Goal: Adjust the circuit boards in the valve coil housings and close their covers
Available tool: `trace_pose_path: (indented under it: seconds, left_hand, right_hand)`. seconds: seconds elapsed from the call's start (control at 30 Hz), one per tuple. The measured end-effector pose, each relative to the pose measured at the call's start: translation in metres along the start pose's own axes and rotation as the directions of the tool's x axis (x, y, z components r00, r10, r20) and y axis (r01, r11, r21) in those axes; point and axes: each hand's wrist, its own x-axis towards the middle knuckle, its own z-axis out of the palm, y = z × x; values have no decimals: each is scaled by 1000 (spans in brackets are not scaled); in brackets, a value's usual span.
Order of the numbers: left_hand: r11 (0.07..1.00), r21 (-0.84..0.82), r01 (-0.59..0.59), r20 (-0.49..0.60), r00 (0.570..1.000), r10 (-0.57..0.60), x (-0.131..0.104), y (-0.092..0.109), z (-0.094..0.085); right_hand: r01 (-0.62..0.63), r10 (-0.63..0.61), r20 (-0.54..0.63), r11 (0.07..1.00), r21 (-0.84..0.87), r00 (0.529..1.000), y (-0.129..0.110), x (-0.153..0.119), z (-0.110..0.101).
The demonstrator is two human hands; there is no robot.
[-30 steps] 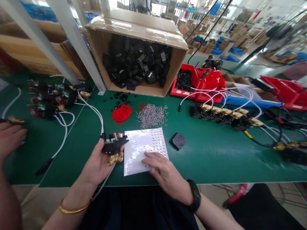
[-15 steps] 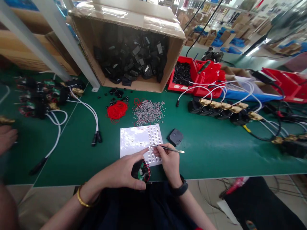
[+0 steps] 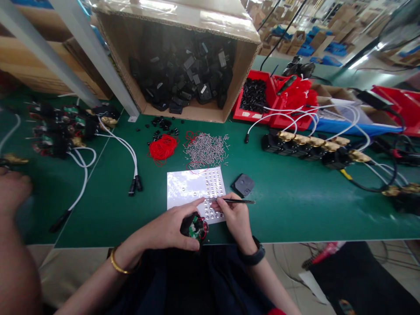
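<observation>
My left hand [image 3: 170, 229] is wrapped round a small black housing [image 3: 196, 227] with a green circuit board and red wires, near the table's front edge. Its index finger reaches onto a white sheet [image 3: 183, 183] that carries rows of small shiny round pieces [image 3: 214, 181]. In my right hand [image 3: 234, 214] is a pair of metal tweezers [image 3: 238, 201], pinched by the fingers, with the tip pointing left over those rows beside my left fingertip. Whether the tip grips a piece is too small to tell. A dark grey cover [image 3: 243, 185] lies just right of the sheet.
Behind the sheet lie a pile of metal pins [image 3: 206, 149] and red wire [image 3: 163, 148]. An open carton [image 3: 183, 116] of black parts stands further back. Cabled assemblies [image 3: 302, 146] are at right; another person's hand [image 3: 15, 188] is at far left.
The whole view has shifted slightly. The tweezers have turned to lie nearly level, and my left index fingertip now reaches up close to their tip. The other person's hand has moved a little rightward in view.
</observation>
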Motion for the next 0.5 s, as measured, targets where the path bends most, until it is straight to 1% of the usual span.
trace_pose_path:
  seconds: [0.07,0.1,0.13,0.17,0.2,0.27,0.3,0.33,0.37,0.43,0.5]
  left_hand:
    - [995,-100,-1,-45,999,-4,-4,-2,-2]
    - [988,-152,-13,-89,996,-1,-7,-3,-5]
    - [983,-179,-31,-152,988,4,-10,-3,-8]
    - [984,-172,-50,-233,972,8,-13,-3,-12]
    - [989,-132,-60,-324,946,14,-15,-3,-16]
    - [999,-15,-43,-493,869,30,-16,-3,-20]
    - [999,18,-33,-555,831,37,-15,-4,-21]
    - [999,15,-39,-604,796,40,-13,-5,-19]
    - [997,-14,-72,-643,764,46,-11,-7,-17]
    - [982,-96,-164,-694,718,52,-4,-12,-9]
    - [969,-133,-208,-716,697,51,4,-18,0]
  right_hand:
    - [-1,1,-1,1000,18,1000,0,0,1]
    - [-1,1,-3,1000,31,1000,1,0,1]
    - [-1,1,-6,999,47,1000,1,0,2]
    - [0,1,-10,998,64,1000,2,0,3]
    - [1,0,-17,997,83,1000,2,0,3]
    - [6,-2,-37,992,127,999,3,-1,4]
    - [7,0,-45,989,150,999,4,-2,4]
    - [4,6,-56,984,178,998,3,-4,4]
    - [-2,18,-71,976,216,997,1,-5,3]
    - [-30,67,-101,943,332,993,-5,-7,2]
    - [-78,133,-84,877,475,988,-17,-7,2]
